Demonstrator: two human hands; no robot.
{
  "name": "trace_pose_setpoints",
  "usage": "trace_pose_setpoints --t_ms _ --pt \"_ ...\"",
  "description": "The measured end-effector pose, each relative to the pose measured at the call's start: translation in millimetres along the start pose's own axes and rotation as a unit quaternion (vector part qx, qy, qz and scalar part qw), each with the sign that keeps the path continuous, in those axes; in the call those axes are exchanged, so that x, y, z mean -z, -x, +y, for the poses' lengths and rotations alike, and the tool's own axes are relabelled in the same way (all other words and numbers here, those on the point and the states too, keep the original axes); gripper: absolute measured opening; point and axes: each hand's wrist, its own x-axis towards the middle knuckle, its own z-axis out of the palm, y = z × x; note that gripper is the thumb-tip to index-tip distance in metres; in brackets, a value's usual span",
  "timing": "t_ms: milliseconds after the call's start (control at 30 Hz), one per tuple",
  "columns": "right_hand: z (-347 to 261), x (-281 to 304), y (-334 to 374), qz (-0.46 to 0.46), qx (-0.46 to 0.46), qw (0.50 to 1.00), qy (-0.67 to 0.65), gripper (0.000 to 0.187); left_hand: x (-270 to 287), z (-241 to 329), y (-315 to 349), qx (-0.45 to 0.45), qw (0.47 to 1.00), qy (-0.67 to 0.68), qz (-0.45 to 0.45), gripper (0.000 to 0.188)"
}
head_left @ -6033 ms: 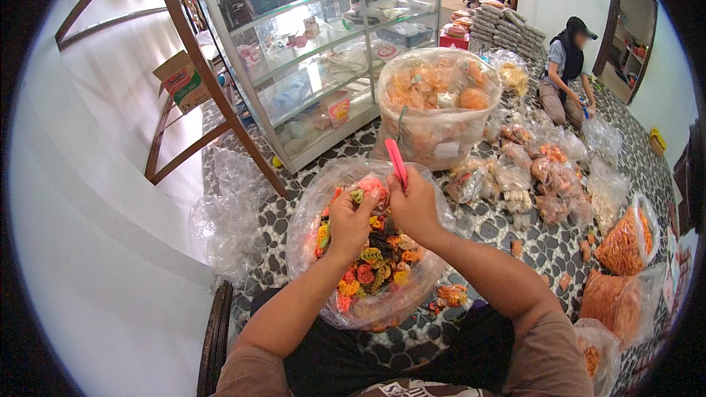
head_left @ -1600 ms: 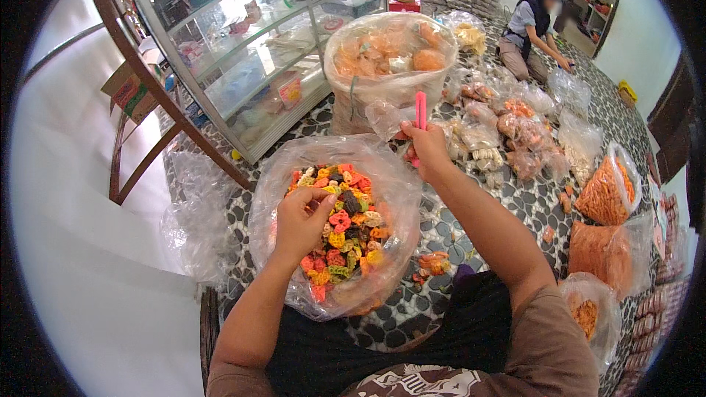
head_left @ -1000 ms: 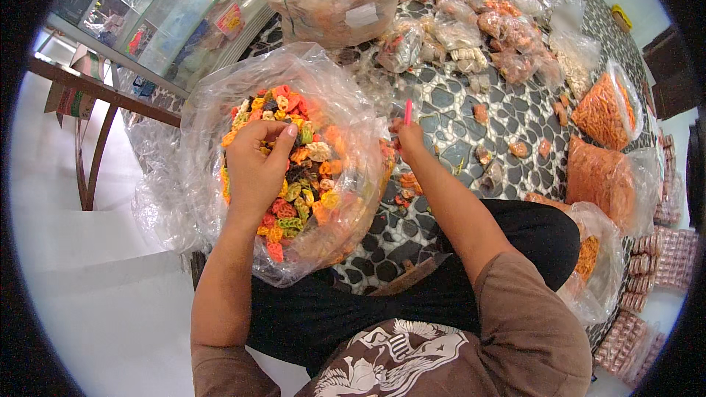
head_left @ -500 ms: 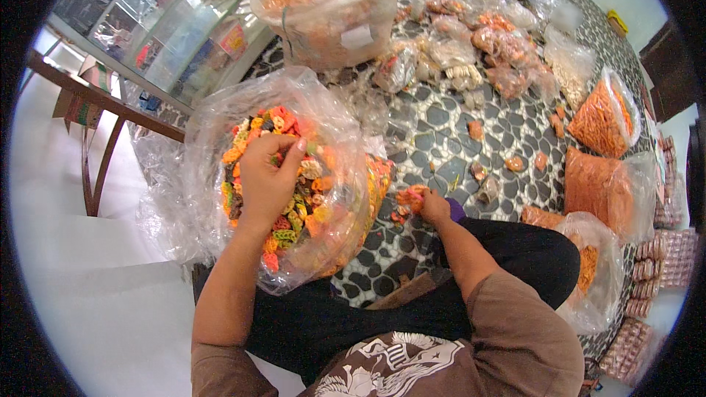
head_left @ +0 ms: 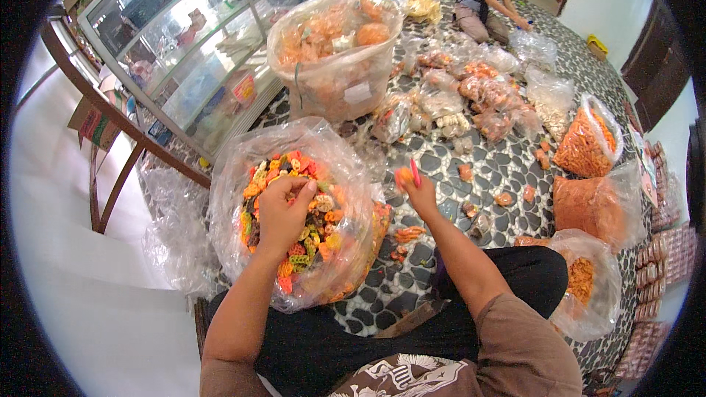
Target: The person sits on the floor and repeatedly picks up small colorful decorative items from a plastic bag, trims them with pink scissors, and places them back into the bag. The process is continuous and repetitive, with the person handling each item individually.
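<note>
A large clear plastic bag [head_left: 228, 198] stands open before me, full of colourful crunchy snack pieces [head_left: 294, 250] in orange, yellow, red, green and brown. Over its mouth is my left hand [head_left: 284, 209], fingers curled towards the thumb; whatever they hold, if anything, is hidden. My right hand [head_left: 421, 197] is raised above the floor to the right of the bag, closed round a slim pink stick-like thing [head_left: 415, 174] and some orange pieces [head_left: 402, 178] blurred by motion. Below it, a small heap of orange snack sticks [head_left: 409, 234] lies on the floor.
Beyond the bag stands a big sack [head_left: 323, 95] of orange packs. Several plastic bags [head_left: 493, 99] cover the far floor, near a kneeling person [head_left: 485, 4]. Bags of orange snacks [head_left: 585, 147] line the right. A glass display case [head_left: 198, 51] stands at left.
My right hand has risen from the floor heap and moved forward, carrying the pink thing and orange pieces. My left hand stays over the bag. The view has tilted up, showing more of the far room.
</note>
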Motion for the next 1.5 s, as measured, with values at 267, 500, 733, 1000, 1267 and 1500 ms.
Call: trace_pose_setpoints --t_ms 267,500,733,1000,1267,1500 --pt "-281.2 1.8 -11.4 -0.044 0.244 0.955 -0.164 0.032 13.6 1.4 -9.7 0.069 0.980 0.187 0.014 0.029" --pt "-330.4 -27.4 48.6 -0.228 0.259 0.939 0.014 0.031 29.3 5.0 -13.9 0.130 0.895 0.427 -0.008 0.031" --pt "-313.9 -37.2 57.2 -0.301 0.227 0.924 -0.061 0.030 30.6 -10.7 -9.8 0.098 0.912 0.397 0.031 0.029" --pt "-335.1 -42.8 57.3 -0.218 0.235 0.945 0.056 0.035 45.6 -19.4 -15.0 0.130 0.928 0.332 0.103 0.032" --pt "-346.7 -36.7 68.6 -0.181 0.459 0.842 0.218 0.056 49.4 -28.0 -24.6 0.153 0.942 0.255 0.158 0.038" --pt "-350.4 -46.0 75.4 -0.171 0.463 0.820 0.289 0.062 38.6 -32.6 -28.0 0.001 0.966 0.129 0.222 0.035"
